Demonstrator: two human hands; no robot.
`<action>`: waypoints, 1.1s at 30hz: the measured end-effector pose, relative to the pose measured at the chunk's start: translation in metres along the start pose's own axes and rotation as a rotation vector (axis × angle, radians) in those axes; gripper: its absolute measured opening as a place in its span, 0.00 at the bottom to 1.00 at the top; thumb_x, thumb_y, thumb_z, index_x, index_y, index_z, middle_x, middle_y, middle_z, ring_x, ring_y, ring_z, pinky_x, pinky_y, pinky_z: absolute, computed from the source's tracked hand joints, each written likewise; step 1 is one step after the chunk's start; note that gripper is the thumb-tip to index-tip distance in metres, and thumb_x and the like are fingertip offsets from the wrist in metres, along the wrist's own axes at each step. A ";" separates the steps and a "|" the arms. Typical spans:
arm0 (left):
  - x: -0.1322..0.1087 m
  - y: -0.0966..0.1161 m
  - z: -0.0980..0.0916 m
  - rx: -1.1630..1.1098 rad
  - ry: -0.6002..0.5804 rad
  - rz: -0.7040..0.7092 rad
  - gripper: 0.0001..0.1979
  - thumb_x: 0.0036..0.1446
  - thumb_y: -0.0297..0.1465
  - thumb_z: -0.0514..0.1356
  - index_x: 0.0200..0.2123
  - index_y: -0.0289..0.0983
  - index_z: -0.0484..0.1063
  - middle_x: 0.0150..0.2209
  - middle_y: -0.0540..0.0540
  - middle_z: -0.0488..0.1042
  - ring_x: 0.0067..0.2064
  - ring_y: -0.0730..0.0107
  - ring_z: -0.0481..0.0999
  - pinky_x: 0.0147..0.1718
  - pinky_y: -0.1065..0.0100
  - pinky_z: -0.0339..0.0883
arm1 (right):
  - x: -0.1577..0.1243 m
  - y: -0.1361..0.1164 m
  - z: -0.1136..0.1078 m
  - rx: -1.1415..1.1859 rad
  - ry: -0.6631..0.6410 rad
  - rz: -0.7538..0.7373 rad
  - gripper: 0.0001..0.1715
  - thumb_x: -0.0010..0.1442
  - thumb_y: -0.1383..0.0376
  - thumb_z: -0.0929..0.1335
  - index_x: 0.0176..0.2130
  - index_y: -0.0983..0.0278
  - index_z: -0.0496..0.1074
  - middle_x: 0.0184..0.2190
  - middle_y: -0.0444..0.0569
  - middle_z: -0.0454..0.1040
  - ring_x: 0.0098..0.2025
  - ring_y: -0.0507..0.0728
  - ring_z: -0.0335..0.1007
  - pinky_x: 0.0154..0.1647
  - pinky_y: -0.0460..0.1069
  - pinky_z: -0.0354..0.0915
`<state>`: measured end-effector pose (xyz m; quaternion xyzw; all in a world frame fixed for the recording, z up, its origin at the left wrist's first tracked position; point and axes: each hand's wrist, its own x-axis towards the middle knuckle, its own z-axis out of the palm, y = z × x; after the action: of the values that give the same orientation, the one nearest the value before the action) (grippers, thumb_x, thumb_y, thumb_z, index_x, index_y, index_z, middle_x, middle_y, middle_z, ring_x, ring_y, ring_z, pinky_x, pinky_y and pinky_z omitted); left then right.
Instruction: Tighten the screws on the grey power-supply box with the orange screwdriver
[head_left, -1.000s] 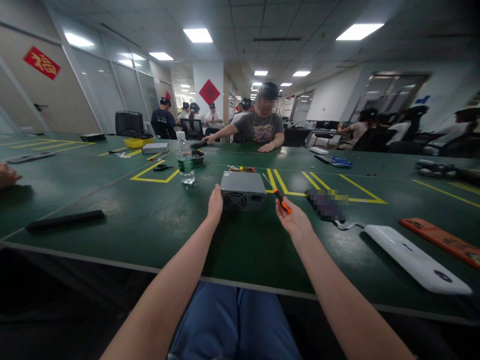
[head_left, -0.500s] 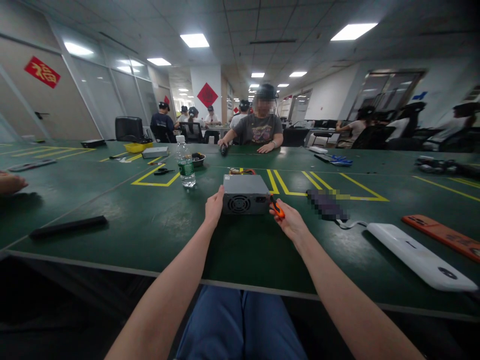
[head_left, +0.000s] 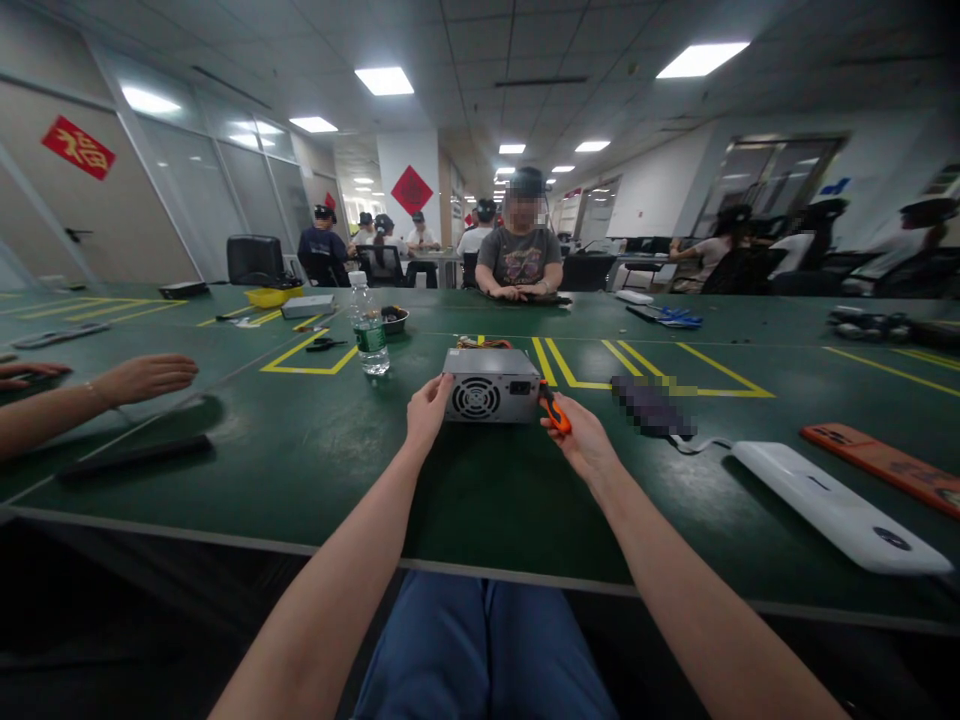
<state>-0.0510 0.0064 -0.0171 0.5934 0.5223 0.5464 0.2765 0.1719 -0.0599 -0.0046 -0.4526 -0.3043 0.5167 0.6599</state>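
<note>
A grey metal computer power supply (head_left: pixel 491 388) is in front of me, its round fan grille and power socket facing me and coloured wires behind it. My left hand (head_left: pixel 429 405) grips its left side, fingers closed against the casing. In my right hand (head_left: pixel 576 432) is a screwdriver (head_left: pixel 556 412) with an orange and black handle, its front end at the power supply's right side. Whether the tip touches the casing, I cannot tell.
Left of the power supply stand a water bottle (head_left: pixel 370 328) and a small bowl (head_left: pixel 394 320). A black bar (head_left: pixel 135 460) lies near a co-worker's hand (head_left: pixel 146 377). To the right are a white device (head_left: pixel 832 500) and an orange phone case (head_left: pixel 885 465). Another person (head_left: pixel 519 255) sits opposite.
The power supply's front face has tipped slightly upward in my hold. From the left, a co-worker's hand has reached further over the table. The person opposite has drawn both hands together.
</note>
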 end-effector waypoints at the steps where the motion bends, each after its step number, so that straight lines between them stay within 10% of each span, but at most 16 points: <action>1: 0.000 0.000 0.000 0.006 -0.009 0.017 0.25 0.52 0.50 0.50 0.42 0.40 0.72 0.37 0.48 0.76 0.43 0.62 0.73 0.40 0.66 0.63 | 0.000 0.001 0.000 -0.007 -0.001 -0.003 0.07 0.53 0.63 0.67 0.34 0.61 0.69 0.34 0.42 0.74 0.21 0.45 0.69 0.16 0.39 0.61; 17: -0.013 0.002 0.011 0.197 -0.107 0.094 0.25 0.60 0.44 0.40 0.57 0.40 0.53 0.53 0.43 0.66 0.54 0.61 0.66 0.51 0.58 0.59 | -0.025 -0.005 0.000 -0.115 0.210 -0.316 0.19 0.45 0.67 0.67 0.41 0.63 0.66 0.36 0.46 0.74 0.30 0.49 0.71 0.25 0.43 0.63; 24: -0.029 0.027 0.026 0.467 0.108 0.529 0.23 0.58 0.34 0.48 0.58 0.40 0.53 0.61 0.45 0.52 0.63 0.64 0.49 0.60 0.56 0.41 | -0.076 -0.003 -0.019 -1.082 0.107 -1.023 0.14 0.55 0.62 0.63 0.42 0.62 0.67 0.35 0.47 0.73 0.33 0.52 0.70 0.37 0.47 0.65; 33: -0.039 0.038 0.031 0.666 -0.041 0.706 0.19 0.57 0.32 0.51 0.53 0.44 0.60 0.55 0.48 0.65 0.58 0.67 0.59 0.60 0.58 0.41 | -0.083 0.009 -0.015 -1.382 0.092 -1.094 0.10 0.56 0.64 0.61 0.37 0.63 0.68 0.31 0.45 0.74 0.30 0.52 0.70 0.31 0.45 0.61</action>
<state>-0.0045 -0.0334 -0.0052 0.8013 0.4301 0.3979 -0.1205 0.1585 -0.1436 -0.0132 -0.5616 -0.6959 -0.1902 0.4051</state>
